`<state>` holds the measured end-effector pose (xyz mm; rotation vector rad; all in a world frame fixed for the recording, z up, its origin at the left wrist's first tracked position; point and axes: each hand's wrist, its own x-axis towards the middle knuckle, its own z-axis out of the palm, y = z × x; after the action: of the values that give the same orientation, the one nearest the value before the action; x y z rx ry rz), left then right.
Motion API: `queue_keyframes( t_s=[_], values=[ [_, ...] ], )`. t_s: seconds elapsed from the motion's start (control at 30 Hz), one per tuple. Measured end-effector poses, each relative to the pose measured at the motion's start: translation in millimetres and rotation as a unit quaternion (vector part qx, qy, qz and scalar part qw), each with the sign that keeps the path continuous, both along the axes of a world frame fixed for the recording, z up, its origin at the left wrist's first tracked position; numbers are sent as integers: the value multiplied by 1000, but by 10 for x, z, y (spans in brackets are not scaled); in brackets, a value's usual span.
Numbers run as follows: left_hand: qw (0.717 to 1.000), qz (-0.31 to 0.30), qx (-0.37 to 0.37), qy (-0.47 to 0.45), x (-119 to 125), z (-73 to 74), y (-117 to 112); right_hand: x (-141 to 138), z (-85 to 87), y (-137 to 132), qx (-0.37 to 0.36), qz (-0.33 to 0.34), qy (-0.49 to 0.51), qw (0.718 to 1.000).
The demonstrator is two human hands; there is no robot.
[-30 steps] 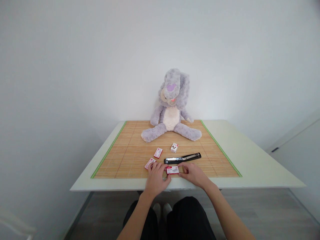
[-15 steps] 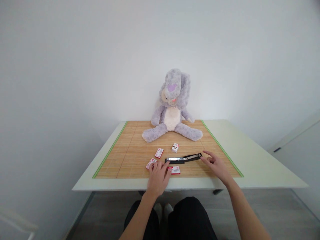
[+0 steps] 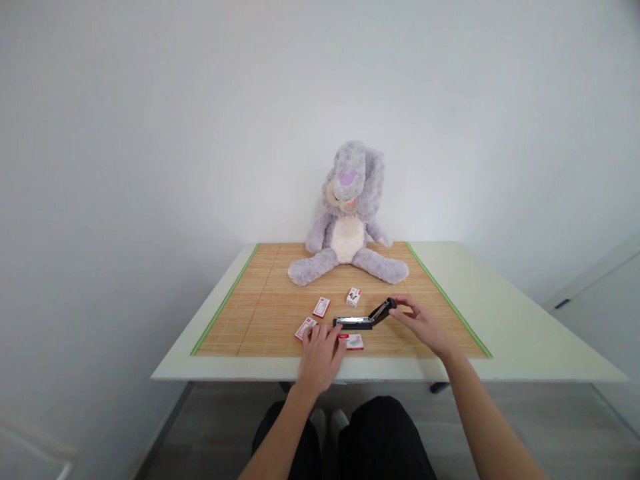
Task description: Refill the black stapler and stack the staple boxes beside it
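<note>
A black stapler (image 3: 354, 325) lies unfolded on the mat, its metal staple channel facing up and its top arm tilted up at the right. My right hand (image 3: 417, 325) pinches the raised end of that arm between thumb and fingers. At the stapler's left end rests my left hand (image 3: 321, 357), fingers spread, one fingertip touching the base. Partly under the left fingers is a red-and-white small box (image 3: 306, 328). Another red-and-white box (image 3: 354, 342) sits just right of that hand, in front of the stapler. Behind are a third such box (image 3: 321, 307) and a white box with a dark picture (image 3: 353, 297).
A grey plush rabbit (image 3: 349, 240) sits against the wall at the back of the mat, legs spread. The bamboo mat (image 3: 235, 327) has green edges and covers much of the white table (image 3: 525, 340). My knees are below the table's front edge.
My right hand has taken hold of the stapler's top arm and raised its end, up and to the left. My left hand stays at the base. The view has shifted slightly.
</note>
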<state>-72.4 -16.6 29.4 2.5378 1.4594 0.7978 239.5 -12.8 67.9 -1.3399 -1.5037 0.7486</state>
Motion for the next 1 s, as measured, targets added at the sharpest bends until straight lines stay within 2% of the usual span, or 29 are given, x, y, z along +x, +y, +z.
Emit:
queue_keyframes(
  t_s=[0.17,0.5,0.7,1.0],
  values=[
    [1000,1,0,4,4,-4,5,-167,118,135,32,23,-70,997],
    [1000,0,2,-6,5,-5,-2,-527,196,238,82,51,-139,986],
    [1000,-10,0,-7,-3,13,-12,-813,100,296,116,85,-138,980],
    [1000,-10,-3,-8,-8,52,-19,-1038,-98,420,97,94,-187,973]
  ],
)
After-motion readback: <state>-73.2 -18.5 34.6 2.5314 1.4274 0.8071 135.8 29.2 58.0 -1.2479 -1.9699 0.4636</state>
